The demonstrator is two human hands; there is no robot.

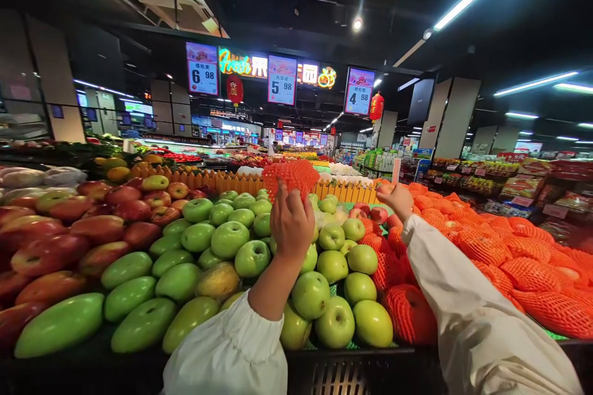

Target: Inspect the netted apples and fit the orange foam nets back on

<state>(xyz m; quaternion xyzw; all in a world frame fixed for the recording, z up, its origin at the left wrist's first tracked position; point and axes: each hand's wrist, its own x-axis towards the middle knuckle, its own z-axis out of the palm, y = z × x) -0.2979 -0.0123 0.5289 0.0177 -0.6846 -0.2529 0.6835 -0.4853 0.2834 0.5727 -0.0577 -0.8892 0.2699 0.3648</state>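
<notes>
Centrally Raised: Net Sleeve Over Apples

Left hand (291, 220) clamped on an orange foam net (291, 178) at frame centre. Right hand (396, 199), right of centre, closed on a red apple (384, 187). Green apples (252, 257) below; netted fruit (523, 271) lower right.

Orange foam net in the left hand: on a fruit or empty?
Cannot tell. The left hand holds the orange foam net raised above the green apples; its inside is hidden.
</notes>
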